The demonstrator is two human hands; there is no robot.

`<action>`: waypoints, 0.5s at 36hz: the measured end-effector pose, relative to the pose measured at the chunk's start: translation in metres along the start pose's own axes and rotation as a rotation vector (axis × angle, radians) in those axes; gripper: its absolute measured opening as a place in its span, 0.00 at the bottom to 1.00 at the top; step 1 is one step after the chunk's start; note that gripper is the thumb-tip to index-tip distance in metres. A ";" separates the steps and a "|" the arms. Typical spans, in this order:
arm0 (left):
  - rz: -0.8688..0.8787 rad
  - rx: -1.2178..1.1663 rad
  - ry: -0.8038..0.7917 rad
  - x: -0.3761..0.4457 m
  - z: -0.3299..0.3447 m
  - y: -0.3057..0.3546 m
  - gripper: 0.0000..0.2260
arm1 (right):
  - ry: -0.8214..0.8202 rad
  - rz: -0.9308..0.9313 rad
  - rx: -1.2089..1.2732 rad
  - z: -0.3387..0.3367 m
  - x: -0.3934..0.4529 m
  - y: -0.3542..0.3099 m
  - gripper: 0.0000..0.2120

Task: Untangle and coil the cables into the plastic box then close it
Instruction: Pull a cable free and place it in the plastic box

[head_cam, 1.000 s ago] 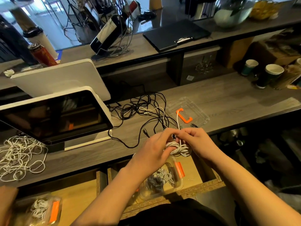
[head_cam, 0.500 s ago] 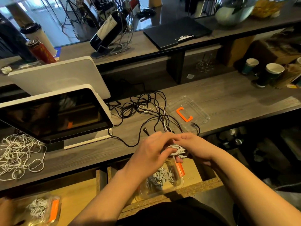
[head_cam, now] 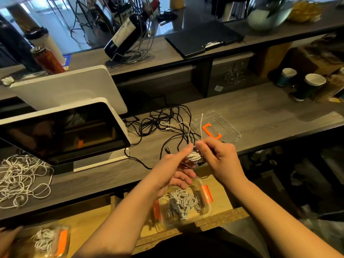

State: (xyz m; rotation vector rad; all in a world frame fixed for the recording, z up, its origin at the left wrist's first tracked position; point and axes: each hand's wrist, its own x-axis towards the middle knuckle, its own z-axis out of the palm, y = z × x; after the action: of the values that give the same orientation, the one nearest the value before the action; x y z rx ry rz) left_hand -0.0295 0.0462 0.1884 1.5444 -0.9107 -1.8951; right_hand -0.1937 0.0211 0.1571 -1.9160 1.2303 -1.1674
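Observation:
A small coil of white cable (head_cam: 194, 156) hangs between my two hands just above the counter's front edge. My left hand (head_cam: 173, 170) holds the coil from the left, its index finger stretched along the top and the other fingers spread beneath. From the right, my right hand (head_cam: 221, 159) pinches the cable, whose free end (head_cam: 201, 123) sticks straight up. Behind the hands a black cable tangle (head_cam: 167, 121) lies on the counter. Below them sits the open plastic box (head_cam: 206, 211) with orange latches and grey-white coils inside. Its clear lid (head_cam: 229, 127) lies behind my right hand.
A white monitor (head_cam: 61, 135) stands at the left with a loose white cable heap (head_cam: 20, 177) beside it. A second box of cables (head_cam: 48, 239) sits bottom left, near another person's hand (head_cam: 5, 239). Paper cups (head_cam: 312, 86) stand at the right and a wine bottle (head_cam: 126, 32) on the upper shelf.
Both hands have risen slightly with the coil. My left hand's fingers have spread open under it, and the cable's free end now points upward from my right hand.

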 end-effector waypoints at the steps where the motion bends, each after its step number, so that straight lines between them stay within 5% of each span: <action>1: -0.021 -0.044 -0.032 0.000 -0.001 0.001 0.21 | -0.002 -0.036 -0.036 0.001 -0.001 0.000 0.16; 7: 0.045 -0.175 0.055 0.007 -0.004 -0.001 0.07 | -0.057 -0.050 -0.083 0.001 -0.006 -0.004 0.14; 13: 0.079 -0.219 0.124 0.009 -0.004 -0.004 0.07 | -0.044 -0.089 -0.149 0.009 -0.009 -0.007 0.16; 18: -0.018 -0.428 0.025 0.008 -0.010 -0.003 0.09 | -0.066 -0.031 -0.131 0.010 -0.010 -0.011 0.14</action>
State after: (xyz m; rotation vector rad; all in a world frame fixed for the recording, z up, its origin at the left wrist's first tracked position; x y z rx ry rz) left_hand -0.0215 0.0402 0.1797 1.3145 -0.4399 -1.9228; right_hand -0.1823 0.0346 0.1576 -2.0595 1.2735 -1.0533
